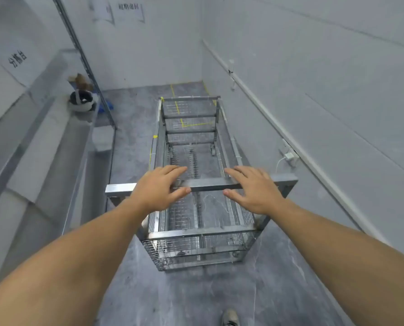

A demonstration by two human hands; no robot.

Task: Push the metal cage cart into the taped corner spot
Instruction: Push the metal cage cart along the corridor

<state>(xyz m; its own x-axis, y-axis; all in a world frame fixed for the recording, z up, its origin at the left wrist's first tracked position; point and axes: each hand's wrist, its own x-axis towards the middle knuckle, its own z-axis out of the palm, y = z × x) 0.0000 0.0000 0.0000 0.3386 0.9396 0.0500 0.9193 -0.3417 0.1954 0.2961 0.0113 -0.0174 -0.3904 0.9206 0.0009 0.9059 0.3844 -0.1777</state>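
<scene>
While both arms reach forward, the left hand [157,188] and right hand [255,189] lie spread over the near top rail of the metal cage cart [196,184], fingers open, not clenched. It stands on the grey floor [130,142], its far end over the yellow tape [183,118] near the corner.

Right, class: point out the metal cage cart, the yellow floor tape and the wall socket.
metal cage cart [210,182]: head view, near top rail.
yellow floor tape [172,90]: head view, strip near the back wall.
wall socket [290,156]: head view, white plug body.
</scene>
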